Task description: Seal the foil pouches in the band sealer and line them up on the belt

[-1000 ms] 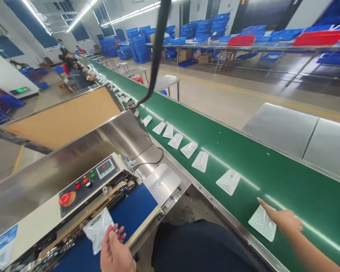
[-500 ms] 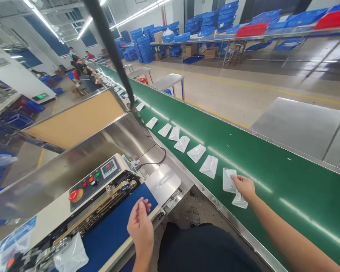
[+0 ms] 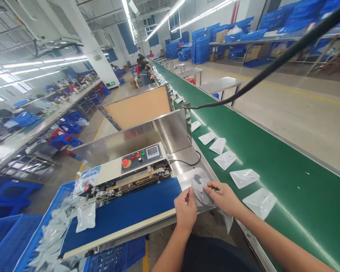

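Observation:
A white pouch [image 3: 200, 190] is held between both hands above the metal plate at the right end of the sealing machine. My left hand [image 3: 186, 207] pinches its left edge. My right hand [image 3: 222, 198] grips its right side, and a second pouch [image 3: 227, 220] hangs below that hand. Another pouch [image 3: 86, 217] lies at the left end of the machine's blue belt [image 3: 138, 206]. Several more white pouches lie in a row on the green conveyor [image 3: 289, 177], the nearest one [image 3: 260, 203] just right of my right forearm.
The machine's control panel [image 3: 140, 158] stands behind the blue belt. A blue crate [image 3: 31, 241] full of pouches is at the lower left. A black cable [image 3: 252, 81] crosses the upper right. People sit far along the conveyor. Steel tables stand beyond it.
The view has turned left. My right hand has moved from the green conveyor to the machine's end, bringing pouches along. My left hand has closed on a pouch.

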A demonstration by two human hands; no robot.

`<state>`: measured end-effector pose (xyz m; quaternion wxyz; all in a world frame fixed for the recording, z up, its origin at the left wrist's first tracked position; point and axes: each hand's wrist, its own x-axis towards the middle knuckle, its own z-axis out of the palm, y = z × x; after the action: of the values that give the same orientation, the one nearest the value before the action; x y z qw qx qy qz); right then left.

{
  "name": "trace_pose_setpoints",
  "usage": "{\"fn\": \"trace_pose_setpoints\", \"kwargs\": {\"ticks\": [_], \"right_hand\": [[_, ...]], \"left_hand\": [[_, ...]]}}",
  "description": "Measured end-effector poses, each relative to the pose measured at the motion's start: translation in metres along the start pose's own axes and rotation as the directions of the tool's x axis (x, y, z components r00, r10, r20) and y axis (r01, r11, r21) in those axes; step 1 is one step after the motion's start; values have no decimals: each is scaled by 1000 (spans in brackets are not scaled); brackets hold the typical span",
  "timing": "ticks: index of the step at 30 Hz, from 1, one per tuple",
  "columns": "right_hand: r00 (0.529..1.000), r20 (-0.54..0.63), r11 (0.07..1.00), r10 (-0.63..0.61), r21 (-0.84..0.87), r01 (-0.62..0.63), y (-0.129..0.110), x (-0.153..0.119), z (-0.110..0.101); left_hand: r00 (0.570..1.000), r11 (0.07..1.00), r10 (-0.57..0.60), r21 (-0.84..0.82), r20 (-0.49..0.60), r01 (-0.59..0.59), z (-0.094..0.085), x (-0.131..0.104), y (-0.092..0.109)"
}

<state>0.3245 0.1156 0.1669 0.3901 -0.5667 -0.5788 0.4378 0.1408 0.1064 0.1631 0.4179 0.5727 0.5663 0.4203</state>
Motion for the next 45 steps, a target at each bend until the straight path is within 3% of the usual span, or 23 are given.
{"fn": "trace_pose_setpoints", "kwargs": {"ticks": [3, 7, 10, 13, 18, 21, 23, 24, 25, 27, 28, 30, 31, 33, 35, 38, 41, 43, 45], "right_hand": [[988, 3, 987, 154, -48, -154, 10, 24, 13], [923, 78, 926, 378, -29, -376, 11, 75, 26], [896, 138, 906, 423, -30, -423, 6, 113, 45], [879, 181, 897, 441, -40, -441, 0, 136, 72], [871, 193, 891, 452, -48, -452, -8, 137, 105], [899, 158, 910, 408, 3, -414, -14, 120, 101], [915, 161, 913, 370, 122, -391, -22, 104, 94], [917, 182, 897, 355, 208, -389, -26, 97, 92], [916, 210, 868, 341, 303, -393, -32, 90, 92], [917, 256, 786, 305, 476, -394, -44, 81, 95], [924, 261, 752, 281, 539, -381, -50, 78, 98], [953, 195, 730, 232, 613, -303, -56, 77, 101], [969, 123, 744, 215, 622, -244, -57, 77, 101], [977, -58, 807, 207, 575, -137, -51, 76, 97], [959, -179, 873, 219, 475, -111, -40, 70, 89], [972, -119, 934, 203, 321, -155, -25, 54, 81], [989, -32, 969, 142, 208, -133, -18, 41, 79], [983, -71, 970, 172, 186, -156, -13, 39, 79], [952, -132, 941, 278, 235, -242, -6, 45, 80]], "left_hand": [[986, 992, -124, -42, -115, 120, -12, 12, -16], [890, 915, -392, -203, -232, 350, -28, 50, -49], [846, 875, -463, -290, -263, 389, -41, 76, -68], [812, 847, -502, -360, -297, 392, -56, 85, -78], [792, 822, -516, -450, -327, 350, -93, 66, -85], [750, 845, -495, -445, -438, 297, -116, 38, -84], [724, 892, -427, -385, -542, 238, -121, 17, -78], [744, 908, -388, -365, -543, 207, -118, 8, -74], [794, 911, -358, -372, -492, 180, -113, 1, -68], [925, 862, -314, -473, -214, 183, -96, -4, -55], [958, 818, -285, -531, -39, 222, -86, -3, -47], [950, 743, -237, -592, 201, 311, -71, 4, -34], [941, 724, -237, -602, 240, 336, -66, 9, -29], [939, 718, -288, -607, 187, 341, -62, 17, -23], [938, 745, -339, -589, 70, 313, -63, 23, -24], [956, 822, -291, -518, -25, 237, -65, 28, -33], [980, 893, -201, -411, 3, 184, -65, 33, -42], [971, 922, -239, -316, -15, 222, -63, 39, -48], [946, 921, -316, -264, -73, 287, -61, 49, -54]]}}
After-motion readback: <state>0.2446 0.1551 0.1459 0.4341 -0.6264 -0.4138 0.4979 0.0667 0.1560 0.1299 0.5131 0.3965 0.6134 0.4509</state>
